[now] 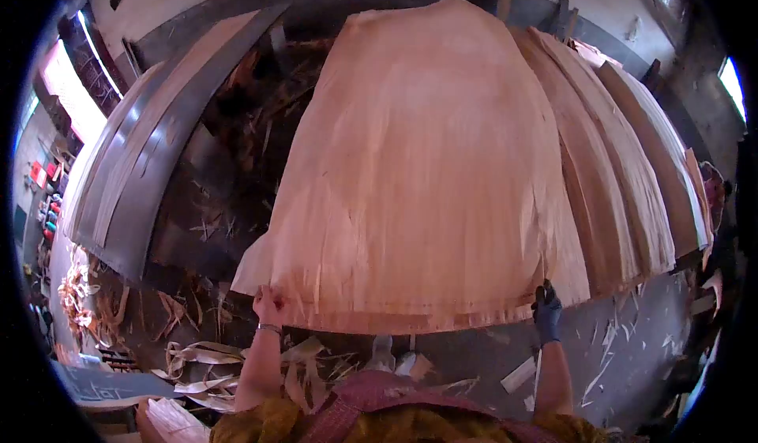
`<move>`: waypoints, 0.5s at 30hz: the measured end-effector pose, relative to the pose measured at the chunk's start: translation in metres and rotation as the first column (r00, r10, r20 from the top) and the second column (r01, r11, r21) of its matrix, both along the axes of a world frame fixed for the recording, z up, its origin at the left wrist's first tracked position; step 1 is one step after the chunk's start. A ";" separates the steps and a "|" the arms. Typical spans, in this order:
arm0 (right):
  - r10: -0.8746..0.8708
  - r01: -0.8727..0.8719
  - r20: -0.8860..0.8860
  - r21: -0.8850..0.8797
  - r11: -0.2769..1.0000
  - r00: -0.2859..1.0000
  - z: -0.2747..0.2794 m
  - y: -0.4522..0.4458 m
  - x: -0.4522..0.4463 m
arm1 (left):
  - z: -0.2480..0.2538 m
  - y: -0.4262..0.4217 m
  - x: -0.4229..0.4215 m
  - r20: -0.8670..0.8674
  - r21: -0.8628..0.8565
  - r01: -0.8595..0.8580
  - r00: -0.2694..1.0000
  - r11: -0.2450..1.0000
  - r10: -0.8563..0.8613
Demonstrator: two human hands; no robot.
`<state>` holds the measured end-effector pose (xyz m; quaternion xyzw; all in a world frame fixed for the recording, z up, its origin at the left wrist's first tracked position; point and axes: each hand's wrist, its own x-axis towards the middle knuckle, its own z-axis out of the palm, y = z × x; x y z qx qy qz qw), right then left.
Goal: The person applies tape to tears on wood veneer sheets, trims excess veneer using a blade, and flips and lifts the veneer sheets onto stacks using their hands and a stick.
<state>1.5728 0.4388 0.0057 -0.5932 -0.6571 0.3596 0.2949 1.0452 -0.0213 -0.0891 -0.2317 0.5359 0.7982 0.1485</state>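
A broad, thin sheet of wood veneer (426,159) lies in front of me, its near edge running between my two hands. My left hand (270,306), bare with a bracelet at the wrist, is closed on the sheet's near left corner. My right hand (546,314), in a dark glove, pinches the near edge close to the right corner. The fingertips under the sheet are hidden. A thin pale strip (538,376) shows below the right wrist; I cannot tell whether the hand holds it.
More veneer sheets (624,159) lie in a row to the right. At left, long veneer strips (178,88) rest on a dark shiny surface (197,103). Wood scraps (209,356) litter the floor around me, and a loose pale piece (519,375) lies near my right arm.
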 end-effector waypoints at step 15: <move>0.039 -0.096 0.329 0.161 0.982 0.944 -0.156 0.060 0.021 | -0.098 0.031 0.027 0.048 -0.082 -0.141 0.988 0.987 0.145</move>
